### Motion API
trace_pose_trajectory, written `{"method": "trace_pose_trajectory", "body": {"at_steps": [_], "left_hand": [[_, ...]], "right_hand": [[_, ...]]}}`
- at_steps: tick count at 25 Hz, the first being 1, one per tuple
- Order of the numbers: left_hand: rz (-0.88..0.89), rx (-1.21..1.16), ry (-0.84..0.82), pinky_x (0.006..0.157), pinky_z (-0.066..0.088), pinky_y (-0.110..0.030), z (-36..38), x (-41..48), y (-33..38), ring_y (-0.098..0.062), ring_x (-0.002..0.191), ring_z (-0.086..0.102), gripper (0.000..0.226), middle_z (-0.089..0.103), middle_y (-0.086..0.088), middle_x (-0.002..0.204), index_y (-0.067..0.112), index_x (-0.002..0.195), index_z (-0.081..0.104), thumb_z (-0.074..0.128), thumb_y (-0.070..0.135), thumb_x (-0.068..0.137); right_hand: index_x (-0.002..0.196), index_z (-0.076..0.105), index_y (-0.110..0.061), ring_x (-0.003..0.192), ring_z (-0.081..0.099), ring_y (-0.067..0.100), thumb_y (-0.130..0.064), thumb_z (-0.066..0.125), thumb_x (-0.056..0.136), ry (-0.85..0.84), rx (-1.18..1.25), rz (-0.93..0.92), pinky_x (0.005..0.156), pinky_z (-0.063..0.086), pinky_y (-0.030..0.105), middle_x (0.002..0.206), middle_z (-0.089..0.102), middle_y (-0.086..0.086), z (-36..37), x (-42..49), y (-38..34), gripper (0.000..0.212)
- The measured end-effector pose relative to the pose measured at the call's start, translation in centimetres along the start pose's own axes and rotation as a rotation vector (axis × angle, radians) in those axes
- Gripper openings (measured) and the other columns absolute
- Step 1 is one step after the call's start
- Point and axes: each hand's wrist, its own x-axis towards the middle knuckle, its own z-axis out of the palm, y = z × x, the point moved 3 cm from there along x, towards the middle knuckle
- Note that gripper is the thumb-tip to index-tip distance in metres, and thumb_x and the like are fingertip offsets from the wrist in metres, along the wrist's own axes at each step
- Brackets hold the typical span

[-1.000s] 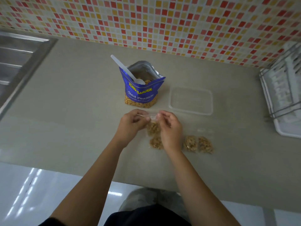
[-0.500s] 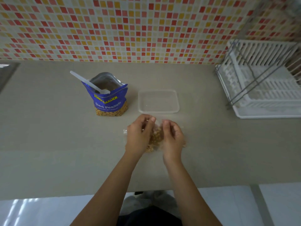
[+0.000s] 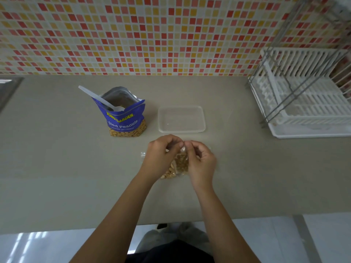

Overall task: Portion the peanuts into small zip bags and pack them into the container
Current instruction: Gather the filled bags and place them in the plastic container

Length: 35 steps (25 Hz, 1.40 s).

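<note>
A small clear zip bag of peanuts (image 3: 182, 161) hangs between my hands above the counter. My left hand (image 3: 161, 158) and my right hand (image 3: 201, 162) both pinch its top edge, fingertips almost touching. Another filled bag (image 3: 168, 174) lies on the counter just under my left hand, partly hidden. The blue peanut pouch (image 3: 125, 118) stands open to the far left with a white plastic spoon (image 3: 100, 98) inside. An empty clear plastic container (image 3: 181, 119) sits just beyond my hands.
A white dish rack (image 3: 307, 103) with a metal frame stands at the far right. A steel sink edge (image 3: 7, 88) shows at the far left. The tiled wall (image 3: 152, 35) backs the counter, whose front edge (image 3: 114, 227) runs below my forearms.
The view has shifted and now shows the dish rack. My fingers have come together on the top of the bag, which is lifted higher between my hands.
</note>
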Motion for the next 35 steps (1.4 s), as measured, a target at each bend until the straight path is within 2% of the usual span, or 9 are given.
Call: {"method": "trace_pose_trajectory", "body": {"at_steps": [8,12,14,17,19,23,28,33,35], "left_hand": [[0.097,0.218,-0.005,0.067,0.043,-0.017,-0.8,0.5,-0.4,-0.017,0.076,0.057,0.009,0.062,-0.001,0.079,0.009,0.084,0.064,0.060,0.016,0.087],[-0.005,0.193,0.033,0.060,0.038,-0.005,-1.3,0.4,-1.0,-0.005,0.068,0.054,0.012,0.059,0.005,0.070,0.011,0.080,0.064,0.062,0.022,0.087],[-0.128,0.073,0.066,0.062,0.041,-0.007,-1.4,-0.1,-1.8,0.001,0.063,0.055,0.013,0.061,0.008,0.068,0.014,0.079,0.062,0.064,0.025,0.086],[-0.320,-0.361,-0.040,0.073,0.055,-0.037,-0.9,-1.7,-2.9,-0.015,0.077,0.066,0.019,0.067,-0.003,0.091,0.020,0.100,0.056,0.066,0.022,0.084],[-0.380,-0.468,0.036,0.068,0.054,-0.036,-1.4,-2.7,-4.2,-0.016,0.075,0.065,0.032,0.066,-0.004,0.091,0.025,0.103,0.048,0.069,0.014,0.082],[-0.375,-0.217,0.247,0.073,0.054,-0.035,-3.9,-3.6,-7.1,-0.020,0.080,0.066,0.017,0.070,-0.002,0.090,0.021,0.100,0.061,0.066,0.015,0.084],[-0.367,0.177,0.172,0.084,0.046,-0.023,-5.5,-3.9,-10.0,-0.021,0.093,0.063,0.035,0.066,-0.006,0.107,0.011,0.117,0.063,0.065,0.013,0.082],[-0.373,0.394,0.102,0.085,0.044,-0.027,-5.4,-4.4,-11.8,-0.035,0.092,0.060,0.037,0.057,-0.022,0.107,0.003,0.117,0.062,0.066,0.014,0.082],[-0.328,0.419,0.123,0.084,0.052,-0.038,-5.4,-4.7,-11.5,-0.038,0.085,0.061,0.034,0.056,-0.025,0.100,0.002,0.107,0.067,0.062,0.021,0.080]], "right_hand": [[0.079,0.066,-0.023,0.066,0.059,0.000,-0.020,0.062,0.087,0.099,-0.131,-0.006,0.061,0.041,0.007,0.071,0.064,-0.013,-0.1,0.9,-0.2,0.009],[0.079,0.066,-0.025,0.058,0.057,0.002,-0.024,0.063,0.086,0.077,-0.107,0.059,0.060,0.043,0.010,0.066,0.063,-0.011,-0.2,1.2,0.1,0.008],[0.078,0.067,-0.023,0.054,0.056,0.000,-0.026,0.063,0.086,0.022,-0.027,0.180,0.061,0.046,0.018,0.062,0.063,-0.009,0.4,1.3,0.8,0.010],[0.076,0.070,-0.022,0.067,0.064,0.013,-0.027,0.064,0.086,-0.029,0.185,0.391,0.069,0.054,0.034,0.070,0.069,0.000,2.0,1.3,2.2,0.013],[0.080,0.071,-0.022,0.077,0.068,0.022,-0.029,0.064,0.085,-0.091,0.227,0.421,0.076,0.056,0.039,0.078,0.072,0.004,3.3,1.0,3.0,0.011],[0.103,0.070,-0.016,0.078,0.066,0.013,-0.027,0.063,0.086,-0.302,-0.101,0.255,0.079,0.053,0.031,0.090,0.072,0.002,6.7,-0.1,3.9,0.021],[0.109,0.068,-0.020,0.096,0.066,0.017,-0.031,0.057,0.088,-0.419,-0.563,0.028,0.080,0.047,0.021,0.104,0.072,-0.002,9.7,0.7,3.7,0.026],[0.102,0.066,-0.022,0.100,0.055,0.028,-0.029,0.055,0.086,-0.546,-0.964,-0.195,0.081,0.042,0.035,0.098,0.072,0.004,12.6,0.7,5.4,0.020],[0.107,0.064,-0.020,0.102,0.050,0.030,-0.029,0.055,0.085,-0.566,-0.976,-0.249,0.085,0.040,0.037,0.103,0.068,0.006,13.0,0.6,5.5,0.025]]}}
